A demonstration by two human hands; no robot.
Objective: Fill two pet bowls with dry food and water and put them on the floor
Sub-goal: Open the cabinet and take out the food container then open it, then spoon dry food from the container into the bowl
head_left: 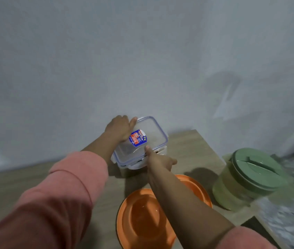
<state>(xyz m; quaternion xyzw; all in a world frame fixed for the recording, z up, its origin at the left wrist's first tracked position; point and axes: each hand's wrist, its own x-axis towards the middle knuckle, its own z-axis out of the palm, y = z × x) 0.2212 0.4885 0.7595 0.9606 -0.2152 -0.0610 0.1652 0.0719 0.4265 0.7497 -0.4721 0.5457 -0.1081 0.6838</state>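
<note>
Evidently light, stiff and slick: clear rectangular plastic container with blue-sealed clip lid, at the back of the wooden table. Left hand clamped on its left edge, right hand pinching the near clip. Best gripped by opposite walls. Nearer, two empty orange plastic bowls; rightmost, green-lidded jug.

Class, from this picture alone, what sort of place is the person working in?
Probably a room at home: a wooden table against a plain wall, holding a clear food container, orange bowls and a green-lidded jug.
</note>
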